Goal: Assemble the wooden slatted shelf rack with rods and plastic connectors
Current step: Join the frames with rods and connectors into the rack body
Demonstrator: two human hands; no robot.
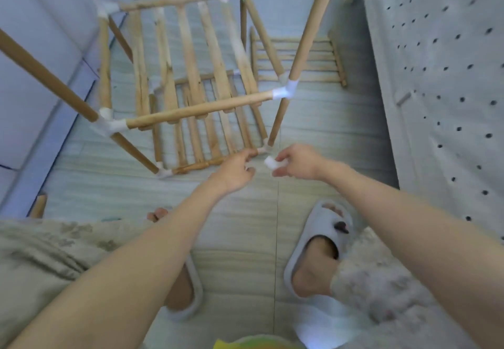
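From the head camera, looking down, the half-built rack [191, 81] stands on the pale floor [245, 239] in front of the person's slippered feet, with two slatted shelves already joined by rods and white plastic connectors. The upper shelf [188, 57] sits above the lower shelf [207, 141], which rests at floor level. A spare slatted panel [297, 59] lies flat on the floor beyond the rack, near the spotted wall on the right. Both hands reach toward the near right corner of the lower shelf. The left hand [236, 171] has its fingers curled round the end of that shelf's front rod [207, 163], just beside the corner connector [266, 149]. The right hand [296, 162] pinches a small white connector piece [270, 162] between thumb and fingertips, close to the same corner but not touching it. The step in hand looks like fitting or fixing a plastic piece at this bottom corner, where an upright rod [278, 119] comes down. The next move likely calls for steadying the front rod with the left hand while lining the white piece up squarely before pushing it on; the picture is blurred here, so its exact shape is unclear.
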